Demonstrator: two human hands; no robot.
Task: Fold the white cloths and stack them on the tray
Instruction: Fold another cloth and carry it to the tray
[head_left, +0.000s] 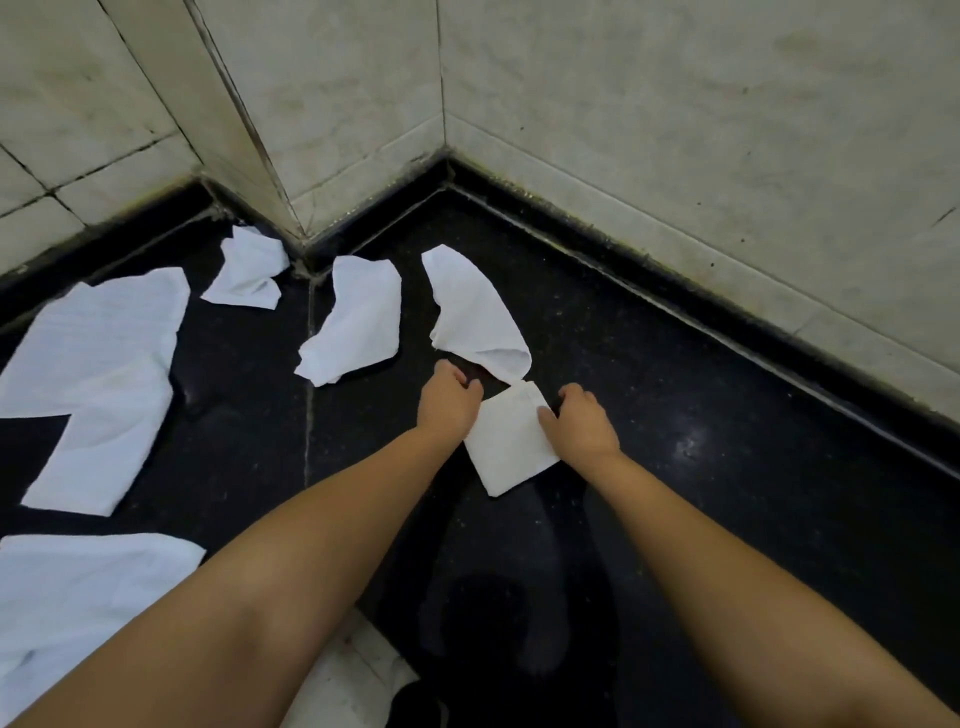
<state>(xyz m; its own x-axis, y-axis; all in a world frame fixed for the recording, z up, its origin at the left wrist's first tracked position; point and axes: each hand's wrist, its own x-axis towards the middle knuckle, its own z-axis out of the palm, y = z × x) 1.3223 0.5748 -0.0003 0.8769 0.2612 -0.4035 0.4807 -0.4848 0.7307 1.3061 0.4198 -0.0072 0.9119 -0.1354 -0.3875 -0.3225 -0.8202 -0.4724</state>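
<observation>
A small white cloth (511, 441), folded into a square, lies on the black surface (727, 441) in the middle of the head view. My left hand (449, 400) grips its far left edge with curled fingers. My right hand (582, 421) holds the right edge, thumb on top of the cloth. A loosely rumpled white cloth (478, 312) lies just beyond, its near end touching the folded square's far corner. Several more unfolded white cloths lie to the left. No tray is in view.
Unfolded cloths: one mid-left (356, 322), a small one by the pillar (249, 270), a large one at far left (98, 384), another at lower left (67, 608). Tiled walls (675, 130) close off the back and right; a pillar corner (244, 130) juts in.
</observation>
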